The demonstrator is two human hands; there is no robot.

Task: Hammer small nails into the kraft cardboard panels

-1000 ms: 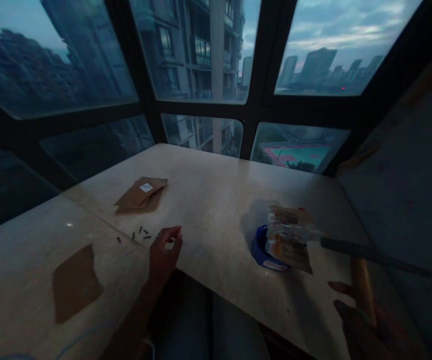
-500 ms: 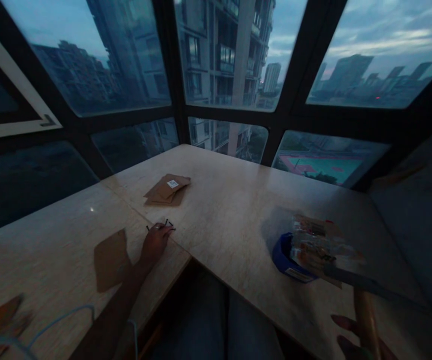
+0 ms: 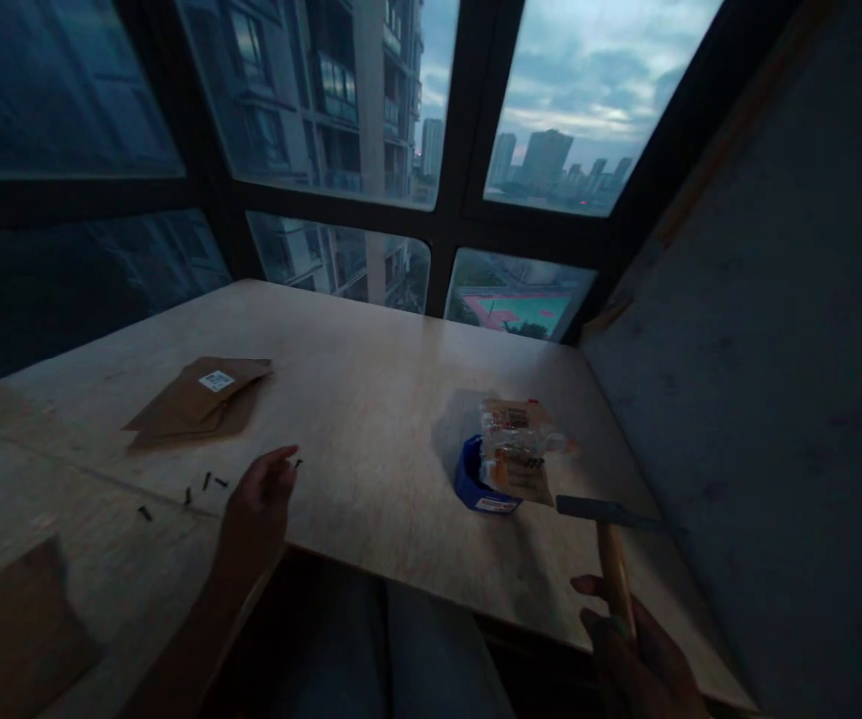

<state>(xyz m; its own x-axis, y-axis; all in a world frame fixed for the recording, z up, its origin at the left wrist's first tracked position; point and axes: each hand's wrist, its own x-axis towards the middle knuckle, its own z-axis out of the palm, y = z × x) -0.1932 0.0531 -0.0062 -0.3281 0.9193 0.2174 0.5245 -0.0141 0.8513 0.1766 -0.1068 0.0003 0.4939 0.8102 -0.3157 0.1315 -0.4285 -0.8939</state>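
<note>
Near worktop (image 3: pixel 371 399) front edge: my left hand (image 3: pixel 255 509) fingers pinch 1 small nail (image 3: pixel 297 463), just right of loose nails (image 3: pixel 206 484); right hand (image 3: pixel 636 654) clenched round hammer (image 3: pixel 614 574) handle. I judge nail not yet placed; next calls for standing it upright, steady.

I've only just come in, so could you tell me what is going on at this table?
A person is working at a wooden table. The right hand grips a hammer by its wooden handle. The left hand pinches what looks like a small nail, with more nails lying loose beside it.
</note>
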